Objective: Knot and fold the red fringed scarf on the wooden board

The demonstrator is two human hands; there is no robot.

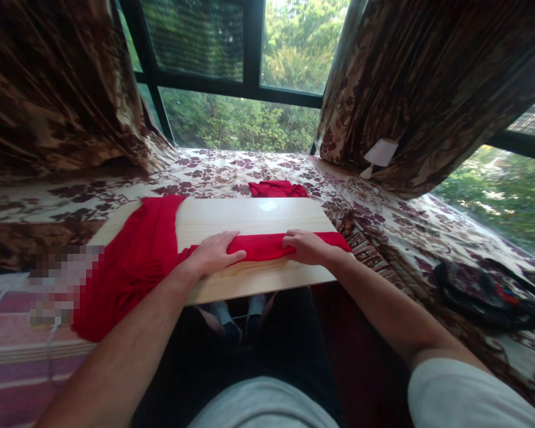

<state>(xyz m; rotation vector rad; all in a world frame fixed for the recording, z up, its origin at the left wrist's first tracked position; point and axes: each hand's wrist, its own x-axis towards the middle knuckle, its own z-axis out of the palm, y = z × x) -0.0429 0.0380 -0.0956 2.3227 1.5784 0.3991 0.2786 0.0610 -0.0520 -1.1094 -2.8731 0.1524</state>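
A red garment [136,249] lies over a light wooden tabletop [249,217]. Its bunched, wider part drapes off the left end, while one long narrow part, like a sleeve or a leg, stretches across to the right edge. My left hand [214,252] rests flat on the near end of this strip, thumb and fingers apart. Further right, my right hand [307,246] has its fingers curled on the strip, pinching the cloth; the fingertips are partly hidden. Behind the tabletop lies a second, crumpled red cloth [279,189].
A floral-covered ledge [223,169] runs below the window. To the right stand a small white lamp [381,153] and a dark bag [477,291]. Patterned curtains [66,83] hang at both sides. My legs are under the tabletop's near edge. A patch at left is blurred out.
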